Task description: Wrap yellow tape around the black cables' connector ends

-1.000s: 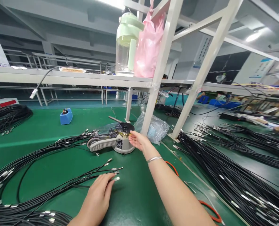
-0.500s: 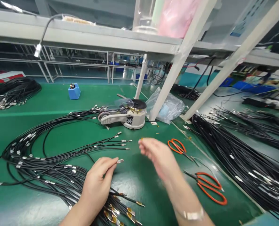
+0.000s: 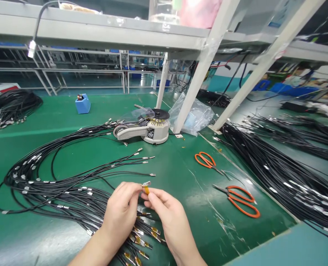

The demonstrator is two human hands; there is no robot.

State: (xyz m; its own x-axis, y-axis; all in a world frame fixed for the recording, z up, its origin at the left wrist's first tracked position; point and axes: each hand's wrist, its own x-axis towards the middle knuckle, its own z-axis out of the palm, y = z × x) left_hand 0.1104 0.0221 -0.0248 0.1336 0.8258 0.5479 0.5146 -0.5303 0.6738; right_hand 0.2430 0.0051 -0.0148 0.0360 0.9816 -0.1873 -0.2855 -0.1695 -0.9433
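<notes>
My left hand [image 3: 120,208] pinches a black cable just behind its silver metal connector [image 3: 146,183], which pokes out past the fingertips. Against that connector, my right hand [image 3: 171,214] holds a small piece of amber tape [image 3: 147,190] between thumb and fingers. The two hands almost touch. Beneath and left of them runs a curved bundle of black cables [image 3: 69,197] with silver ends. Several cable ends wrapped in amber tape [image 3: 138,240] lie below my hands. A few untaped connectors [image 3: 152,174] lie just beyond my fingers.
A round tape dispenser [image 3: 156,129] stands ahead by a white post [image 3: 193,70]. Orange-handled scissors [image 3: 205,159] and a second orange-handled pair [image 3: 242,201] lie to the right. More black cables [image 3: 263,166] fill the far right. A blue holder [image 3: 83,105] stands back left.
My right hand has come left and down with the amber tape, bringing it to the connector in my left hand. The camera view has shifted slightly.
</notes>
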